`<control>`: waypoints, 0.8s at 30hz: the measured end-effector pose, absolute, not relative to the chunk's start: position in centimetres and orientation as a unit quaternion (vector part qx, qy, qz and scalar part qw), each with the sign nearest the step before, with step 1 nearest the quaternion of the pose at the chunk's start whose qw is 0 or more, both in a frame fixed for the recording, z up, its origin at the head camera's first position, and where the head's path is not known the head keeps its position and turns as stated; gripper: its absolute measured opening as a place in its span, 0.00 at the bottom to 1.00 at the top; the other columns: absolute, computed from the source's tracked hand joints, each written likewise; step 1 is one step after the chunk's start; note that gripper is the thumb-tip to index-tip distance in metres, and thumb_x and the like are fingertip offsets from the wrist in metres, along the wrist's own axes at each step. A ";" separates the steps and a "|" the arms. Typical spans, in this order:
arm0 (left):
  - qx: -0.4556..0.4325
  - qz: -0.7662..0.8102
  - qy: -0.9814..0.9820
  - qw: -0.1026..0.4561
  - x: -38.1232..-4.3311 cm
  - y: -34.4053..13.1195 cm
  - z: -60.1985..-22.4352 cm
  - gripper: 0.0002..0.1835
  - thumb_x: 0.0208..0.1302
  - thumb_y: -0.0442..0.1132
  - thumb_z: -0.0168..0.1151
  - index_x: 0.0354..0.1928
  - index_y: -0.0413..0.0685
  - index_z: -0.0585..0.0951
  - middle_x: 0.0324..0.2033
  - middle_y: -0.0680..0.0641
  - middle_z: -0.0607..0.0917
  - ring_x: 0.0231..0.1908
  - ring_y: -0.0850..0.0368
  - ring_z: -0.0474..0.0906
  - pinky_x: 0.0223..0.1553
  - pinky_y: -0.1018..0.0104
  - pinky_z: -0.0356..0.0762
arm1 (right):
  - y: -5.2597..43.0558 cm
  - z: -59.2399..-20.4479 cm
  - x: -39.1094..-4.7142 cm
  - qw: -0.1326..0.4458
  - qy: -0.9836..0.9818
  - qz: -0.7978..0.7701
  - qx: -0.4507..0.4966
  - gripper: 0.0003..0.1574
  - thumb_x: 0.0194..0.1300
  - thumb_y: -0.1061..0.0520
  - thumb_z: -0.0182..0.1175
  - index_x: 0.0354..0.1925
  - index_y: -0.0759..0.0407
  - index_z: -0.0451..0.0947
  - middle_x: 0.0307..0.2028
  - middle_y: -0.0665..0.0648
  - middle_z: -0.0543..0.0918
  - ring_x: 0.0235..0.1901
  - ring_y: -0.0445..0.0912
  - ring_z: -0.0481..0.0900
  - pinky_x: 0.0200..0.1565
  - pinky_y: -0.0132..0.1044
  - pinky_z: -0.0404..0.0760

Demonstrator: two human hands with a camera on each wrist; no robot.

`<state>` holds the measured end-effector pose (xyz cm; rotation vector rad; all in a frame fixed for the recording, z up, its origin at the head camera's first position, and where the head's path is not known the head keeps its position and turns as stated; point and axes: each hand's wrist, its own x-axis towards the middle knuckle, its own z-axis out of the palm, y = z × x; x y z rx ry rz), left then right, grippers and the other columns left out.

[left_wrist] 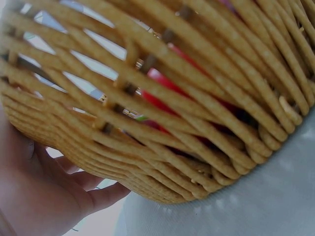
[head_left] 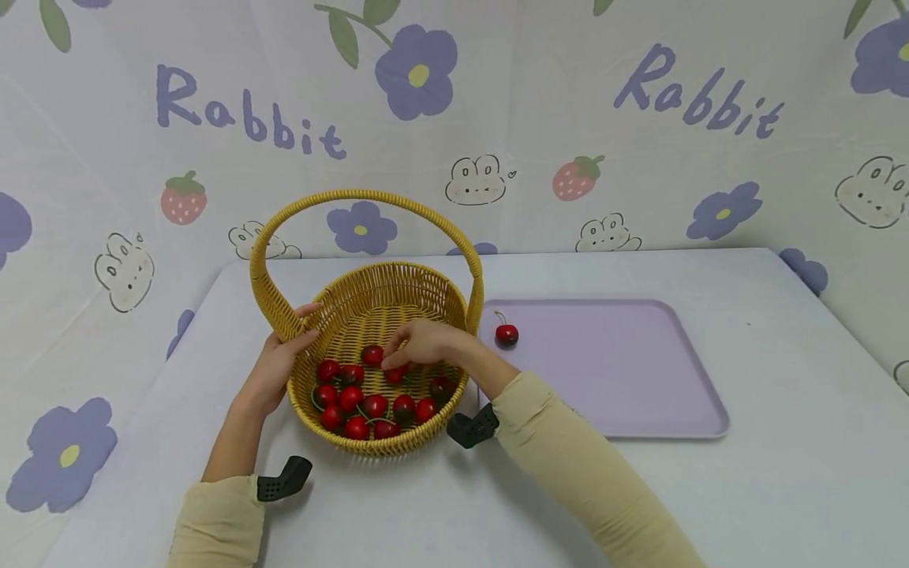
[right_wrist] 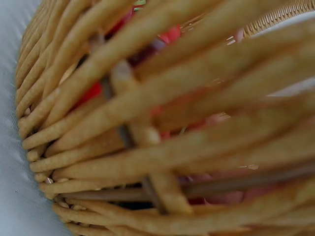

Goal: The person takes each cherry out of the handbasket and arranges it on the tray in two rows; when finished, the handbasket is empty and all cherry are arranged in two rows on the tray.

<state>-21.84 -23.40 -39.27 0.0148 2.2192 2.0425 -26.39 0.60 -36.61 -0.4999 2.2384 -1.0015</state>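
Observation:
A yellow woven basket (head_left: 383,454) with a tall arched handle holds several dark red cherries (head_left: 351,398), some with green stems. My left hand (head_left: 273,367) grips the basket's left rim at the foot of the handle; in the left wrist view, fingers of the left hand (left_wrist: 54,191) show beside the weave. Reaching over the right rim, my right hand (head_left: 426,343) is inside the basket, its fingertips bent down right at a cherry (head_left: 395,375). I cannot tell whether they pinch it. Basket weave (right_wrist: 162,113) fills most of the right wrist view.
Right of the basket lies a light purple tray (head_left: 604,379), with a single stemmed cherry (head_left: 506,335) near its upper left corner. A white cloth covers the table (head_left: 802,394), and a printed rabbit-and-flower curtain (head_left: 525,95) hangs behind.

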 end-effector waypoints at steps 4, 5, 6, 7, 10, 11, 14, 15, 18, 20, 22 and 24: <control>0.006 0.676 0.734 0.062 -21.9 -23.4 -39.3 0.25 0.75 0.38 0.42 0.71 0.47 0.57 0.66 0.38 0.60 0.62 0.44 0.60 0.60 0.50 0.58 | 0.5 -36.7 -26.4 0.320 0.846 -0.380 -0.192 0.16 0.58 0.57 0.68 0.45 0.58 0.80 0.38 0.53 0.78 0.35 0.45 0.73 0.36 0.36 0.74; 0.006 0.676 0.734 0.062 -21.9 -23.4 -39.3 0.25 0.75 0.38 0.42 0.71 0.47 0.57 0.66 0.38 0.60 0.62 0.44 0.60 0.61 0.50 0.58 | 0.5 -36.7 -26.4 0.318 0.848 -0.377 -0.194 0.16 0.58 0.58 0.69 0.45 0.58 0.80 0.38 0.53 0.78 0.35 0.45 0.72 0.36 0.36 0.74; 0.007 0.676 0.735 0.062 -21.9 -23.4 -39.3 0.25 0.75 0.38 0.42 0.71 0.47 0.57 0.66 0.38 0.60 0.62 0.44 0.60 0.61 0.49 0.58 | 0.4 -36.8 -26.4 0.315 0.851 -0.372 -0.197 0.16 0.57 0.58 0.69 0.45 0.59 0.80 0.38 0.53 0.78 0.35 0.44 0.72 0.36 0.35 0.73; 0.008 0.675 0.735 0.061 -21.8 -23.4 -39.3 0.25 0.75 0.38 0.42 0.71 0.47 0.57 0.66 0.38 0.60 0.62 0.44 0.60 0.61 0.49 0.58 | 0.4 -36.8 -26.4 0.312 0.854 -0.366 -0.200 0.16 0.57 0.58 0.69 0.45 0.59 0.80 0.39 0.53 0.78 0.35 0.44 0.71 0.36 0.34 0.72; 0.009 0.675 0.736 0.060 -21.8 -23.4 -39.3 0.25 0.75 0.38 0.42 0.71 0.47 0.57 0.66 0.38 0.60 0.62 0.44 0.60 0.61 0.48 0.58 | 0.3 -36.8 -26.4 0.308 0.860 -0.351 -0.207 0.17 0.58 0.58 0.68 0.46 0.59 0.80 0.40 0.53 0.77 0.37 0.45 0.71 0.38 0.33 0.71; 0.009 0.675 0.735 0.060 -21.8 -23.4 -39.3 0.25 0.75 0.38 0.42 0.71 0.47 0.57 0.66 0.38 0.60 0.62 0.44 0.60 0.61 0.48 0.58 | 0.3 -36.7 -26.4 0.307 0.861 -0.348 -0.209 0.17 0.59 0.58 0.68 0.47 0.59 0.79 0.41 0.53 0.77 0.38 0.45 0.71 0.39 0.33 0.71; 0.009 0.676 0.735 0.060 -21.8 -23.4 -39.3 0.25 0.75 0.38 0.42 0.71 0.47 0.57 0.66 0.38 0.60 0.62 0.44 0.60 0.62 0.47 0.57 | 0.4 -36.7 -26.4 0.309 0.860 -0.343 -0.216 0.17 0.61 0.58 0.66 0.49 0.59 0.79 0.42 0.53 0.78 0.39 0.45 0.72 0.41 0.34 0.72; 0.009 0.676 0.734 0.060 -21.8 -23.4 -39.3 0.25 0.75 0.37 0.42 0.71 0.47 0.57 0.66 0.38 0.60 0.62 0.43 0.60 0.62 0.47 0.56 | 0.5 -36.6 -26.4 0.309 0.860 -0.342 -0.219 0.17 0.61 0.57 0.65 0.49 0.59 0.79 0.42 0.53 0.78 0.40 0.45 0.72 0.42 0.34 0.72; 0.008 0.677 0.734 0.060 -21.8 -23.4 -39.3 0.25 0.75 0.37 0.42 0.71 0.46 0.57 0.67 0.38 0.59 0.62 0.44 0.60 0.62 0.47 0.55 | 0.6 -36.5 -26.4 0.309 0.857 -0.342 -0.229 0.17 0.63 0.56 0.64 0.50 0.59 0.80 0.43 0.54 0.79 0.40 0.45 0.74 0.43 0.35 0.73; 0.008 0.678 0.733 0.060 -21.9 -23.4 -39.3 0.25 0.75 0.37 0.42 0.71 0.46 0.57 0.67 0.38 0.59 0.63 0.44 0.59 0.63 0.47 0.55 | 0.7 -36.4 -26.5 0.310 0.854 -0.346 -0.234 0.17 0.63 0.56 0.63 0.50 0.58 0.81 0.43 0.53 0.79 0.39 0.45 0.75 0.43 0.35 0.74; 0.008 0.678 0.732 0.060 -21.9 -23.4 -39.4 0.25 0.75 0.37 0.42 0.71 0.46 0.57 0.67 0.38 0.59 0.63 0.44 0.59 0.63 0.47 0.55 | 0.7 -36.3 -26.5 0.312 0.848 -0.355 -0.238 0.17 0.64 0.56 0.63 0.51 0.58 0.81 0.42 0.53 0.80 0.38 0.46 0.76 0.43 0.36 0.75; 0.007 0.679 0.731 0.061 -21.9 -23.5 -39.4 0.25 0.75 0.37 0.42 0.71 0.47 0.57 0.67 0.38 0.59 0.63 0.44 0.59 0.63 0.47 0.54 | 0.8 -36.1 -26.5 0.317 0.838 -0.372 -0.242 0.18 0.64 0.56 0.63 0.52 0.58 0.80 0.41 0.53 0.80 0.38 0.47 0.76 0.44 0.38 0.76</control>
